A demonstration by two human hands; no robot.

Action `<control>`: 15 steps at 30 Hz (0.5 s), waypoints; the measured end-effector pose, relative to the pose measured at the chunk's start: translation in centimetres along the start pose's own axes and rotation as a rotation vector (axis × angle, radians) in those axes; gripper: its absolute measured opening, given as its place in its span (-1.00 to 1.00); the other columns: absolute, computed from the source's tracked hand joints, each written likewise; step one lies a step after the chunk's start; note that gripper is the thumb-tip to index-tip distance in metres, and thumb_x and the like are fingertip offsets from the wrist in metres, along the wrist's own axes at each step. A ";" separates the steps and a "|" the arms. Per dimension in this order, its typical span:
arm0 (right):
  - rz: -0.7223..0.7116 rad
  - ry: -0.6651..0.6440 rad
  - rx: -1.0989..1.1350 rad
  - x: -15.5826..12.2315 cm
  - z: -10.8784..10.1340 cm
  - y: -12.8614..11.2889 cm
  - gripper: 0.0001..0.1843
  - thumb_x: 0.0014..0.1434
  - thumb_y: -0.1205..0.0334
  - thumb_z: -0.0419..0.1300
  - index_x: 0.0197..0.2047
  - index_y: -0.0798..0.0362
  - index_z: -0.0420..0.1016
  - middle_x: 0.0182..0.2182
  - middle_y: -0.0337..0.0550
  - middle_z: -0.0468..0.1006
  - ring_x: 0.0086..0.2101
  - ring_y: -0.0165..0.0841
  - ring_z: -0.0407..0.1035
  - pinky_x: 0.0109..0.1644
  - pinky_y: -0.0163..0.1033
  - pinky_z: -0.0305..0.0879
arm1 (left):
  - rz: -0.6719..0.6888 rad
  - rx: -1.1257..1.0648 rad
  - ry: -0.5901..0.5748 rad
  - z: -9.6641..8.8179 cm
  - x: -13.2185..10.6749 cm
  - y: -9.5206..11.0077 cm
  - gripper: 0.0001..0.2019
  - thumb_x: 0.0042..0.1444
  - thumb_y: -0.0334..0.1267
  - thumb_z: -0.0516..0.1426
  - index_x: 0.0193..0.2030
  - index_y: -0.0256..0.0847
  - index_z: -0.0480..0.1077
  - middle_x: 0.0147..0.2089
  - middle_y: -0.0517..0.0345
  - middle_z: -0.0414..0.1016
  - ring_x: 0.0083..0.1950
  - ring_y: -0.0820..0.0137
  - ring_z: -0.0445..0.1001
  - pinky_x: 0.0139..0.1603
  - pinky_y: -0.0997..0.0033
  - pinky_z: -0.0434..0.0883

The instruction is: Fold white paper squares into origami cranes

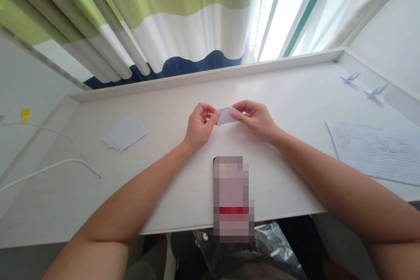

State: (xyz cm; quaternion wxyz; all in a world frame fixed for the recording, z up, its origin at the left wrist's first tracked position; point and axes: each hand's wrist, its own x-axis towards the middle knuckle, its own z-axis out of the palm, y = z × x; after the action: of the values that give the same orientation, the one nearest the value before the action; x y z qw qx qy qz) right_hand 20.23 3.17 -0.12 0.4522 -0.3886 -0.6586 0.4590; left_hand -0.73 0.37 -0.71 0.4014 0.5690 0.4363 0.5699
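As white slips [129, 133] lie fanned on a desk [295, 96], a left hand [201, 123] and a right hand [256, 117] pinch a small white paper [225, 116] between thumbs and fingers, right of the slips; two folded paper figures [376, 92] sit farther right.

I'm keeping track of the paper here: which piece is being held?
The small white piece pinched between the left hand and right hand; the fanned sheets, written page and two folded figures rest on the desk.

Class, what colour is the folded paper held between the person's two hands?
The paper is white; it shows best in the head view.
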 end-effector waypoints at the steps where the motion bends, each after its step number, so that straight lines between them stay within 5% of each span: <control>1: -0.022 0.033 -0.024 0.0 0.0 0.0 -0.55 0.17 -0.21 0.47 -0.08 -0.05 0.62 -0.09 -0.07 0.71 -0.06 -0.16 0.57 0.02 0.01 0.52 | 0.000 0.007 0.007 0.0 0.0 0.0 -0.65 0.22 -0.02 0.41 -0.21 -0.11 0.35 -0.31 0.22 0.52 -0.39 0.48 0.48 -0.40 0.46 0.40; 4: -0.085 0.202 -0.089 0.2 -0.1 -0.1 -0.57 0.15 -0.09 0.48 -0.04 -0.08 0.51 -0.02 -0.07 0.65 0.01 -0.14 0.54 0.07 0.03 0.51 | 0.013 0.021 0.054 -0.2 0.1 0.0 -0.67 0.23 -0.04 0.39 -0.21 -0.11 0.35 -0.29 0.22 0.52 -0.39 0.48 0.49 -0.39 0.45 0.43; 7: 0.000 0.298 -0.103 0.4 -0.5 0.0 -0.63 0.27 -0.14 0.38 -0.09 -0.08 0.44 -0.27 -0.14 0.60 -0.21 -0.19 0.55 -0.08 0.00 0.51 | 0.032 0.030 0.105 -0.3 0.2 0.1 -0.69 0.24 -0.05 0.38 -0.21 -0.12 0.35 -0.21 0.18 0.55 -0.37 0.50 0.49 -0.39 0.46 0.45; 11: 0.200 0.117 0.047 0.6 -0.7 0.1 -0.50 0.36 -0.34 0.25 -0.02 -0.07 0.44 -0.45 -0.22 0.58 -0.51 -0.29 0.49 -0.26 -0.03 0.49 | 0.038 0.033 0.136 -0.3 0.2 0.3 -0.71 0.24 -0.11 0.37 -0.22 -0.13 0.35 -0.12 0.14 0.58 -0.36 0.52 0.51 -0.39 0.47 0.45; 15: 0.139 0.033 0.165 0.4 -0.3 -0.1 -0.41 0.26 -0.36 0.36 0.08 -0.08 0.51 -0.32 -0.20 0.68 -0.39 -0.27 0.63 -0.11 -0.02 0.57 | 0.025 0.006 0.104 0.0 -0.1 0.6 -0.73 0.23 -0.12 0.37 -0.23 -0.14 0.37 -0.12 0.14 0.61 -0.39 0.54 0.49 -0.40 0.47 0.45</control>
State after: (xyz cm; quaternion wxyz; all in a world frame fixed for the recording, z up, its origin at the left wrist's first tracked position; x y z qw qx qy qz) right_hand 20.40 3.58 0.17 0.4605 -0.4025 -0.5825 0.5354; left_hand -0.68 0.11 -0.15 0.3695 0.5452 0.4510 0.6023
